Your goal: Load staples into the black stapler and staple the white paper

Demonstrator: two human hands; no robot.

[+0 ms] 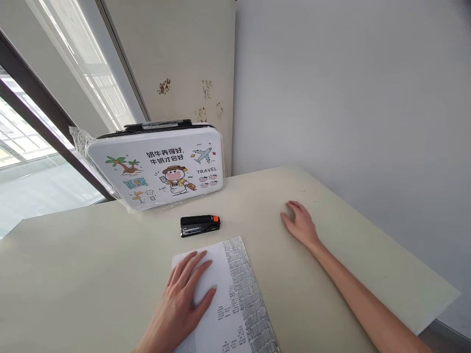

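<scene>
My left hand [184, 294] lies flat with fingers spread on a printed sheet of paper [235, 304] near the table's front edge. A black stapler [199, 225] with an orange tip lies just beyond the paper, a short way from my fingertips. My right hand [300, 223] rests open, palm down, on the bare tabletop to the right, holding nothing. The stapler sits between the paper and a white case.
A white case [158, 166] with cartoon travel prints and a black handle stands at the back of the cream table [91, 274], wrapped in clear plastic. A window is at the left. A grey wall runs along the right, close to the table's right edge.
</scene>
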